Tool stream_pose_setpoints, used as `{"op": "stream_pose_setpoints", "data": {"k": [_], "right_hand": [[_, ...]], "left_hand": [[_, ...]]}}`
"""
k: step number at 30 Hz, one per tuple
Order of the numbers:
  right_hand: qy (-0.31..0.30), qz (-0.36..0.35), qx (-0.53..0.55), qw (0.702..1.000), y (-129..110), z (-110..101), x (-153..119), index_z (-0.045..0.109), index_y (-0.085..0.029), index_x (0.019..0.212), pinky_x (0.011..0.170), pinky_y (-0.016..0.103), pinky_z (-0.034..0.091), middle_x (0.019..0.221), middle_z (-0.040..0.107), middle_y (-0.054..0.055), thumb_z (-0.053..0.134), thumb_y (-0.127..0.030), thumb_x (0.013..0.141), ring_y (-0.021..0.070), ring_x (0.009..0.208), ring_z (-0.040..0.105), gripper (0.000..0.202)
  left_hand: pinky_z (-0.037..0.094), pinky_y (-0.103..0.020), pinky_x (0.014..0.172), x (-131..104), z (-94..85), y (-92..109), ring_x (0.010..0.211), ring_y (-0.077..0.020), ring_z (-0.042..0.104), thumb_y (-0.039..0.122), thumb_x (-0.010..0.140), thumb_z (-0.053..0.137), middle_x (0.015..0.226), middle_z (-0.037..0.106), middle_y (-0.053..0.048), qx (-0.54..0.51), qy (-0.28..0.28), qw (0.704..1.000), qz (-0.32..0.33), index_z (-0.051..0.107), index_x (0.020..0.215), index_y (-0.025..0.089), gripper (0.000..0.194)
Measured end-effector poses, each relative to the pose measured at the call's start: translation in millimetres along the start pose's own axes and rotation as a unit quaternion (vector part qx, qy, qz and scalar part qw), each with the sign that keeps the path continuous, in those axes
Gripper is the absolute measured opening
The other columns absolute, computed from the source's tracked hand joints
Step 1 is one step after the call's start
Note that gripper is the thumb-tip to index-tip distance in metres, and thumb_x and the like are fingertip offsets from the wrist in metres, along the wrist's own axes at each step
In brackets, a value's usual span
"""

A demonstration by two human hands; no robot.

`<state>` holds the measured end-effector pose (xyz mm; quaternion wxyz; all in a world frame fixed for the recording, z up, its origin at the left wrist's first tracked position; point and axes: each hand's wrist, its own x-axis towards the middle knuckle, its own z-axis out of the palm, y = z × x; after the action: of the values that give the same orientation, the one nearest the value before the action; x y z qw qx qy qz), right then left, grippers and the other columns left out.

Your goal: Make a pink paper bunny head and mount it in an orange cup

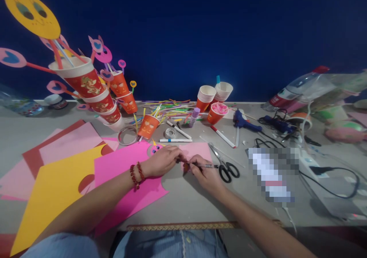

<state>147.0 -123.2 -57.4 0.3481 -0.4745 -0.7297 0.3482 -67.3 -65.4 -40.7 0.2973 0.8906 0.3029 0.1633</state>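
My right hand (208, 177) grips a slim black-and-grey pen (208, 166), its tip down at a small pink paper piece (182, 167). A dark brownish patch shows on that piece, but its shape is partly hidden by my fingers. From the other side, my left hand (164, 161) presses its bent fingers together on the piece's upper edge. Behind both hands lies a light pink sheet (197, 149). A bright pink sheet (126, 174) extends under my left wrist. Just above that hand rests a small pink cut-out face (156, 148). Black-handled scissors (228, 171) lie right of my right hand.
Decorated stacked cups (86, 80) stand tall at the left, over coloured sheets (54, 181). Pipe cleaners (169, 107), markers (175, 140), a glue stick (194, 117) and paper cups (205, 93) line the back. A glue gun (243, 121), cables and a power strip (318, 174) occupy the right.
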Motion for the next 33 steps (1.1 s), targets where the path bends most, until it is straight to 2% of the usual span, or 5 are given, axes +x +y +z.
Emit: {"op": "stream_pose_setpoints", "data": {"k": [8, 21, 33], "right_hand": [[0.001, -0.011, -0.007, 1.000, 0.1, -0.8, -1.3, 0.058, -0.022, 0.084, 0.066, 0.026, 0.044, 0.075, 0.067, 0.000, 0.045, -0.019, 0.092, 0.0160, 0.069, 0.063, 0.016], [-0.015, 0.003, 0.040, 0.999, 1.2, 0.6, -2.9, 0.061, -0.022, 0.083, 0.073, 0.028, 0.050, 0.083, 0.072, 0.003, 0.046, -0.019, 0.091, 0.0183, 0.077, 0.067, 0.017], [-0.012, -0.007, 0.029, 0.999, 3.3, 0.0, -4.3, 0.060, -0.021, 0.080, 0.067, 0.028, 0.045, 0.080, 0.069, 0.003, 0.046, -0.015, 0.087, 0.0174, 0.071, 0.063, 0.016]], "left_hand": [[0.046, -0.031, 0.091, -0.2, 1.8, -2.7, 0.097, -0.0182, 0.062, 0.001, 0.086, 0.042, 0.100, 0.069, -0.004, -0.004, 0.009, 1.000, 0.014, 0.060, 0.101, 0.019, 0.030], [0.046, -0.031, 0.091, 0.0, 1.3, -1.5, 0.096, -0.0182, 0.062, 0.000, 0.085, 0.042, 0.100, 0.070, -0.004, -0.003, 0.011, 1.000, 0.016, 0.061, 0.101, 0.019, 0.031], [0.047, -0.032, 0.091, -0.3, 1.7, -1.3, 0.096, -0.0178, 0.062, 0.000, 0.085, 0.042, 0.100, 0.070, -0.004, -0.006, 0.016, 1.000, 0.021, 0.060, 0.100, 0.019, 0.031]]}}
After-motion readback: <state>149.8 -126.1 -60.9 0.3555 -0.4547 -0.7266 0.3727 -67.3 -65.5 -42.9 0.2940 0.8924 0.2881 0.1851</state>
